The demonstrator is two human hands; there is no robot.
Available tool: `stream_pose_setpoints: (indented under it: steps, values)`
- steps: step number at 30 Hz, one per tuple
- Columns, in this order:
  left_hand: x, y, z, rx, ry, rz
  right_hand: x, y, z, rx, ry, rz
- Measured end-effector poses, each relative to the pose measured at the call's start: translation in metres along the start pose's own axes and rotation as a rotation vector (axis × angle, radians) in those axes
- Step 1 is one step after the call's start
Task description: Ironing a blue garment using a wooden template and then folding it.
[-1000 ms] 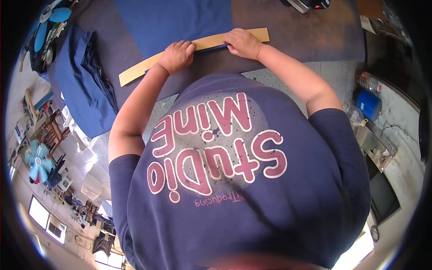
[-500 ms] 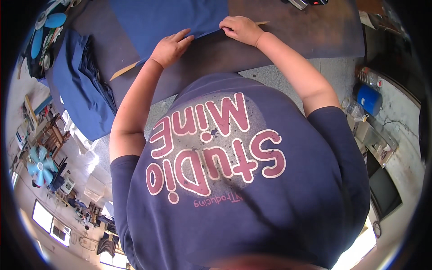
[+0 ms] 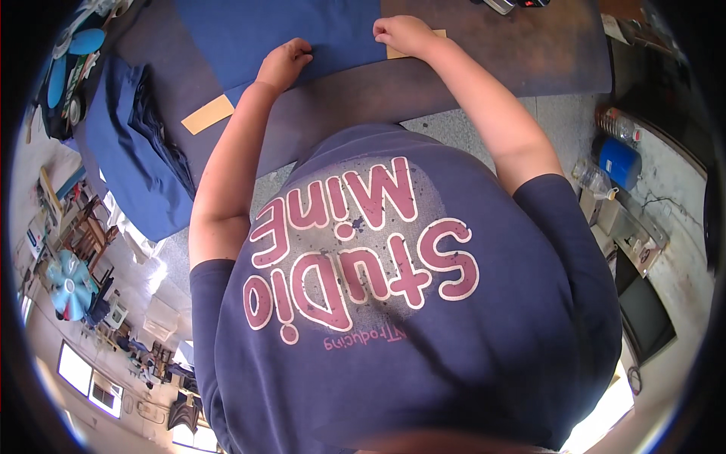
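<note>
A blue fabric sheet lies on a dark grey table. Under it runs a long tan strip; only its left end and a bit near my right hand show. My left hand presses with curled fingers on the near edge of the blue fabric. My right hand pinches the same edge further right, beside the tan strip's visible bit. My own torso in a navy printed shirt fills the lower view.
A pile of folded blue cloth hangs over the table's left end. A blue jug and a clear bottle stand on the floor at right. Cluttered shelves and a small blue fan lie at lower left.
The blue fabric has been drawn toward me over the tan strip, covering most of it. Both hands moved nearer with the fabric's edge.
</note>
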State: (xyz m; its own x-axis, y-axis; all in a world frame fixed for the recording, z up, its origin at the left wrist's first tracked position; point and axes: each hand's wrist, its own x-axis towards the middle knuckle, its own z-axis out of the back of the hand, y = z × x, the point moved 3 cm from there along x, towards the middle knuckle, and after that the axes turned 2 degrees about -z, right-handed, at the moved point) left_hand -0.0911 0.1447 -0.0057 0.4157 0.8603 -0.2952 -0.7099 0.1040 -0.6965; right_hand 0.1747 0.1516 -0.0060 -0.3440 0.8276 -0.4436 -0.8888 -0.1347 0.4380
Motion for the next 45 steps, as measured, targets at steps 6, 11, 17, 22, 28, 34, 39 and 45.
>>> stream_pose_setpoints:
  steps: [6,11,17,22,28,34,39,45]
  values:
    - [0.009,0.002,-0.004,0.214,0.158,0.083,0.004,0.009,0.005,-0.103,0.149,-0.104]
    - [0.018,-0.019,-0.006,0.331,0.238,0.156,0.001,0.017,0.015,-0.23,0.245,-0.277]
    - [0.024,-0.018,-0.013,0.474,0.25,0.238,-0.007,0.03,0.039,-0.36,0.256,-0.38]
    - [0.018,-0.008,-0.023,0.491,0.228,0.26,-0.012,-0.009,0.084,-0.248,-0.466,-0.009]
    - [0.015,-0.014,-0.019,0.406,0.308,0.353,-0.044,-0.114,0.207,-0.371,-0.623,-0.566]
    - [0.01,-0.019,-0.015,0.425,0.129,0.272,-0.023,-0.141,0.221,-0.099,-0.377,-0.283]
    - [0.016,-0.027,-0.014,0.465,0.211,0.346,-0.013,-0.103,0.176,-0.14,-0.228,0.114]
    - [0.012,-0.01,-0.017,0.455,0.129,0.318,-0.043,0.031,0.106,-0.319,0.021,0.266]
